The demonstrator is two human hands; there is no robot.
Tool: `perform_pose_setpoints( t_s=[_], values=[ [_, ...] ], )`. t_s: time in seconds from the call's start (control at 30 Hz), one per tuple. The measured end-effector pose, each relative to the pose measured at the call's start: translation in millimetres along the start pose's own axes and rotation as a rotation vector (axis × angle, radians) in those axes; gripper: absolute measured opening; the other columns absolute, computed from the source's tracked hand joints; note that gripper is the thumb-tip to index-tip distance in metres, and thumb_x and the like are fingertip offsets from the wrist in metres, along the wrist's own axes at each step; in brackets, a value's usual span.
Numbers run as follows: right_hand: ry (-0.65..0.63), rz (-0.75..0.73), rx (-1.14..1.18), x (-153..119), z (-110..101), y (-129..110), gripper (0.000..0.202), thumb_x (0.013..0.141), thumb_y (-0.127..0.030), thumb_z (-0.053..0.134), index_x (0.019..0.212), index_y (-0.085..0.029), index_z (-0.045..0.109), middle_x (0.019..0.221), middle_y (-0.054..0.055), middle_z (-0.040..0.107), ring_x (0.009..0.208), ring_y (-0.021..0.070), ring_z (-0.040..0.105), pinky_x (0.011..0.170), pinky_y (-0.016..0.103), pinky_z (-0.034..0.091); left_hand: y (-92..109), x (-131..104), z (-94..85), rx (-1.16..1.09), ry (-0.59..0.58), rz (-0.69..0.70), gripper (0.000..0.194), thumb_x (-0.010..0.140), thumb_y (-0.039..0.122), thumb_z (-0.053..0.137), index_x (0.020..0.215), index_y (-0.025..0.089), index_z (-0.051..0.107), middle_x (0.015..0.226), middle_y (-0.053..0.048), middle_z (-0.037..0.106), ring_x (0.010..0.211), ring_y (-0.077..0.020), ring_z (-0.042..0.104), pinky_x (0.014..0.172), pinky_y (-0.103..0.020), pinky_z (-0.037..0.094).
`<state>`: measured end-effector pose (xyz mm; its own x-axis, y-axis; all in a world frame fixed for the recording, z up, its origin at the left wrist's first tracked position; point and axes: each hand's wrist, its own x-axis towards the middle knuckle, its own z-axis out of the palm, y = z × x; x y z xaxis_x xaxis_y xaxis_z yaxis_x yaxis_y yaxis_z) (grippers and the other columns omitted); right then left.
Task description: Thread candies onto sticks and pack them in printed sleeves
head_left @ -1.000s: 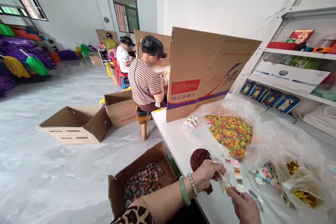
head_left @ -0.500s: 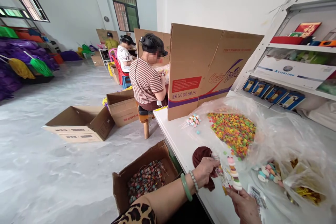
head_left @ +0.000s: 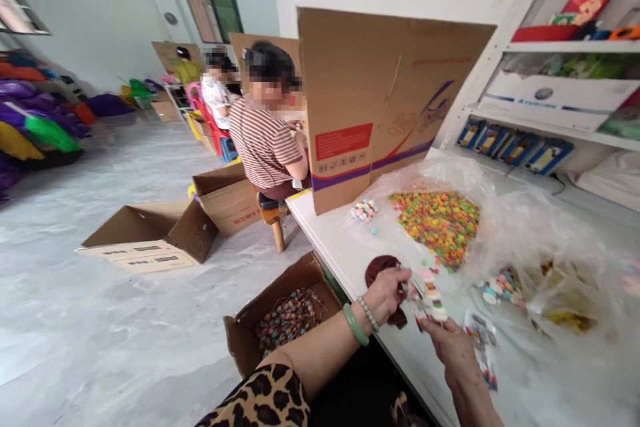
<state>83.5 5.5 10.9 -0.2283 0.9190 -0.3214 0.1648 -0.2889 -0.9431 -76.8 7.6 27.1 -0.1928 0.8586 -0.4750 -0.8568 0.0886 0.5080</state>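
Observation:
My right hand (head_left: 450, 340) grips the lower end of a candy skewer (head_left: 433, 293), a stick threaded with pink, white, orange and green pieces, held nearly upright. Just left of it, my left hand (head_left: 386, 292) is closed on a clear plastic wrapper (head_left: 414, 293) with small coloured marks. Wrapper and skewer are side by side; I cannot tell whether they touch. Beneath my left hand a dark brown cloth (head_left: 376, 269) lies on the white table (head_left: 327, 227). Flat printed packets (head_left: 481, 330) lie right of my right hand.
An open plastic bag holds ring-shaped candies (head_left: 440, 223). Beside it are pastel candies (head_left: 500, 288) and a bag of gold strips (head_left: 570, 317). Finished-looking skewers (head_left: 364, 209) lie near the cardboard screen (head_left: 345, 100). A floor carton (head_left: 235, 340) holds many skewers. A co-worker (head_left: 265, 140) sits beyond.
The camera view has shifted and blurred slightly. Both hands sit a little higher and further left in the picture, still holding the wrapper and the candy skewer close together.

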Motion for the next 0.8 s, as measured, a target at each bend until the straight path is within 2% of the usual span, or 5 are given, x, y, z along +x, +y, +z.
perform_pose_setpoints(
  t_s=[0.1,0.23,0.47,0.67,0.8],
  values=[
    [0.117,0.007,-0.032,-5.8,7.7,-15.8,0.031,0.054,-0.037,0.076,0.074,-0.014,0.072,0.054,-0.001,0.060,0.052,0.0139,0.051,0.047,0.025,0.035,6.1,-15.9,0.7,0.076,-0.014,-0.139,0.034,0.083,0.049,0.061,0.081,0.015,0.062,0.066,-0.002,0.062,0.050,-0.0118,0.054,0.056,-0.026,0.045],
    [0.129,-0.080,0.118,1.3,8.9,-23.7,0.030,0.052,-0.035,0.074,0.075,-0.015,0.072,0.064,0.001,0.065,0.059,0.0142,0.053,0.055,0.026,0.039,7.8,-28.2,-4.0,0.299,-0.161,-0.326,0.050,0.081,0.064,0.056,0.095,0.017,0.064,0.081,-0.005,0.067,0.060,-0.0161,0.063,0.059,-0.028,0.048],
    [0.158,-0.094,0.228,5.1,-1.7,-19.8,0.023,0.053,-0.030,0.072,0.071,-0.016,0.071,0.067,0.001,0.067,0.064,0.0153,0.055,0.064,0.028,0.043,-6.6,-40.8,1.8,0.440,-0.282,-0.274,0.069,0.073,0.080,0.050,0.100,0.018,0.065,0.094,-0.008,0.068,0.070,-0.0179,0.066,0.061,-0.028,0.050],
    [0.216,-0.088,0.089,4.9,-7.4,-14.1,0.018,0.058,-0.034,0.067,0.065,-0.017,0.067,0.063,-0.001,0.063,0.063,0.0147,0.052,0.063,0.028,0.040,-20.1,-36.2,4.6,0.545,-0.205,-0.123,0.050,0.067,0.051,0.078,0.101,0.017,0.066,0.089,-0.007,0.069,0.070,-0.0151,0.067,0.062,-0.024,0.046],
    [0.135,-0.074,0.086,0.9,-5.3,-13.6,0.018,0.059,-0.034,0.068,0.069,-0.018,0.068,0.064,-0.003,0.062,0.065,0.0153,0.053,0.065,0.029,0.041,-20.8,-28.4,3.8,0.552,-0.162,-0.194,0.033,0.072,0.039,0.076,0.092,0.014,0.068,0.075,-0.005,0.068,0.058,-0.0134,0.064,0.059,-0.024,0.046]
  ],
)
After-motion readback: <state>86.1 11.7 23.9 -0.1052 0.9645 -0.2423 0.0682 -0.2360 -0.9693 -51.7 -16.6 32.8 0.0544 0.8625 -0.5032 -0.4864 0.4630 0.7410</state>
